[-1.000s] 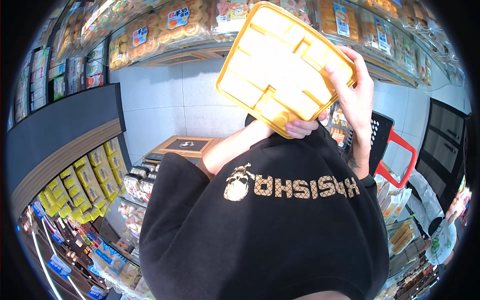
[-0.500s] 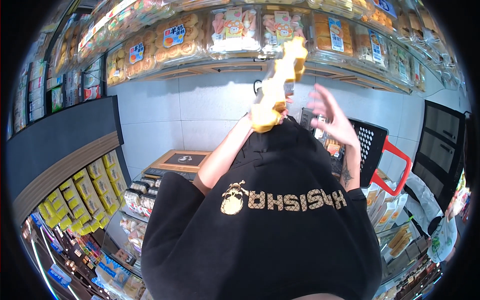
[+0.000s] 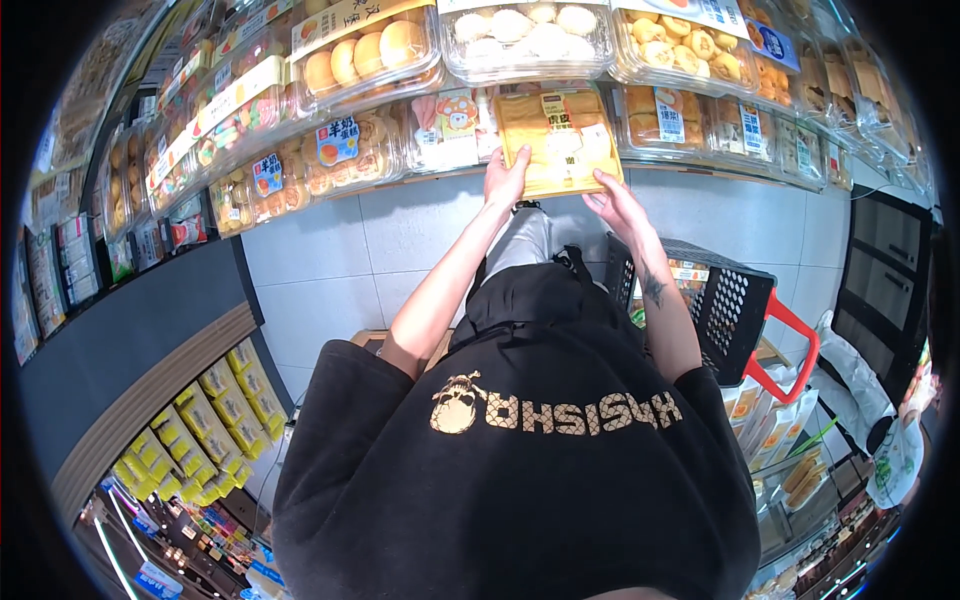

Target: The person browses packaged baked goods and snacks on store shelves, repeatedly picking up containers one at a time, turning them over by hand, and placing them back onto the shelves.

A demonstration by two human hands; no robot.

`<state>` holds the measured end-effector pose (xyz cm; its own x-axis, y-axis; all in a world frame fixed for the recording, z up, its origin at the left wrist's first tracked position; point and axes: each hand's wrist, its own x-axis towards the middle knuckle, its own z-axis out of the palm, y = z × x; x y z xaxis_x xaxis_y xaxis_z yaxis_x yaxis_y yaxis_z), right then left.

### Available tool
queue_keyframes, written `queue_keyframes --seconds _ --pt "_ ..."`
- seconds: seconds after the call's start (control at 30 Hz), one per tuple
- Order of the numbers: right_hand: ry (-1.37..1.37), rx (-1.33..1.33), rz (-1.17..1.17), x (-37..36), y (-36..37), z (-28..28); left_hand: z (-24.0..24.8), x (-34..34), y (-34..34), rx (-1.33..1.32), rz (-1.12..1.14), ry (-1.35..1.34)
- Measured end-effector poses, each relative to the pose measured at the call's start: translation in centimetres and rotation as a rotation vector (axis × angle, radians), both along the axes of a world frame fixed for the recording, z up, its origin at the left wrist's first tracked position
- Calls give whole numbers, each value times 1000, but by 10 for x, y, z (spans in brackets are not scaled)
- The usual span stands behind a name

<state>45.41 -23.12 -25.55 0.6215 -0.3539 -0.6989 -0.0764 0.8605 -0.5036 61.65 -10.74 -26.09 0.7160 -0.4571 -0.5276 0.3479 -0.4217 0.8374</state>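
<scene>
Upright in front of me is a clear plastic pack of yellow cake (image 3: 560,142), held between both hands at the edge of the pastry shelf. My left hand (image 3: 507,176) closes on its near left corner, with the thumb on top. On the near right corner, my right hand (image 3: 616,203) grips with thumb above and fingers below. Behind the pack, boxes of white and pink sweets (image 3: 443,130) are partly covered by it.
Clear boxes of round buns (image 3: 365,60), white pastries (image 3: 525,35) and small golden pastries (image 3: 685,48) line the upper shelf. A black shopping basket (image 3: 735,315) with a red handle (image 3: 805,335) stands to my right. Yellow packets (image 3: 210,410) hang at left.
The pack has gone from tilted and blurred near my body to flat by the shelf. My right hand, open and apart before, now grips it too. The view has shifted toward the upper shelf.
</scene>
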Motion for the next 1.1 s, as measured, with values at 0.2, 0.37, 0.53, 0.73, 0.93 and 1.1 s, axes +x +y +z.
queue_keyframes --seconds 0.2,0.37,0.53,0.73,0.93,1.1 --pt "-47 266 -200 11 -31 -50 10 21 -30 -39 -239 225" --pt "-17 198 -256 25 -34 -57 -5 16 -37 76 -243 250" --pt "73 156 -274 36 -32 -84 -24 0 -36 66 -113 286" --pt "217 51 -237 31 -39 -108 -25 -25 -30 146 -267 101" --pt "415 -216 12 11 -16 -81 -67 -40 51 267 -407 -18" --pt "353 -555 357 -85 30 -153 -92 -45 147 643 -435 -28"
